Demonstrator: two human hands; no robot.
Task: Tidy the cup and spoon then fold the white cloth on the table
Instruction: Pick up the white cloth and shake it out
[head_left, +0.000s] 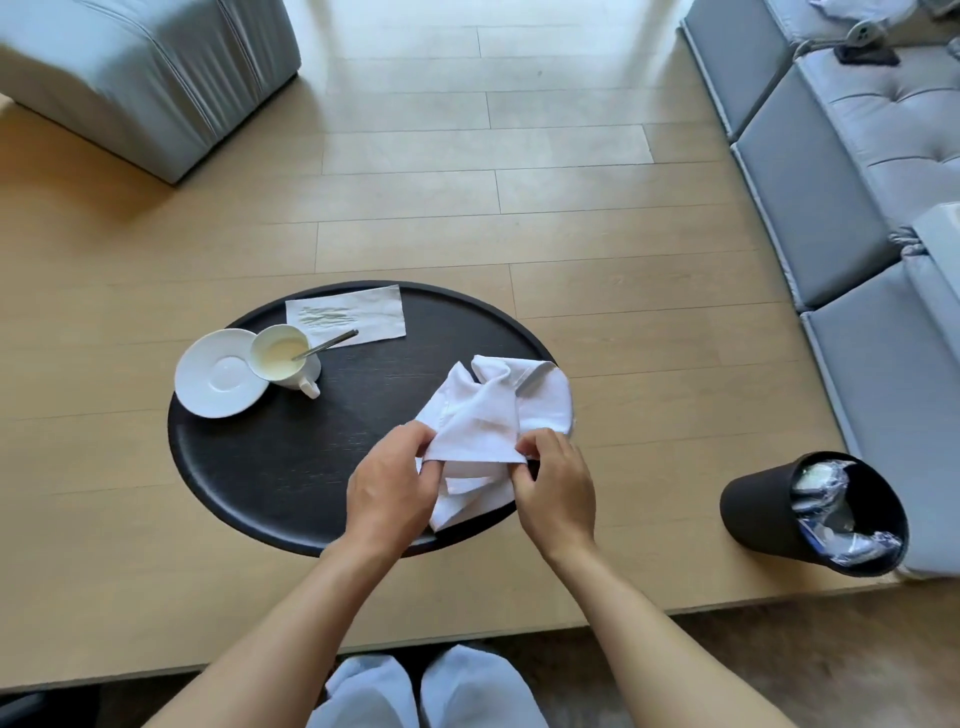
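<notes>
A crumpled white cloth (493, 410) lies on the right side of the round black table (291, 467). My left hand (389, 488) pinches its near left edge. My right hand (556, 488) pinches its near right edge, and the cloth is partly lifted between them. A white cup (283, 358) with pale liquid stands at the table's left, resting half on the edge of a white saucer (218, 374). A metal spoon (327, 344) leans inside the cup, handle pointing right.
A white paper napkin (345, 314) lies at the table's far edge. A black bin (810, 512) with wrappers stands on the floor to the right. A grey sofa (852, 171) is at right, a pale armchair (140, 67) at far left.
</notes>
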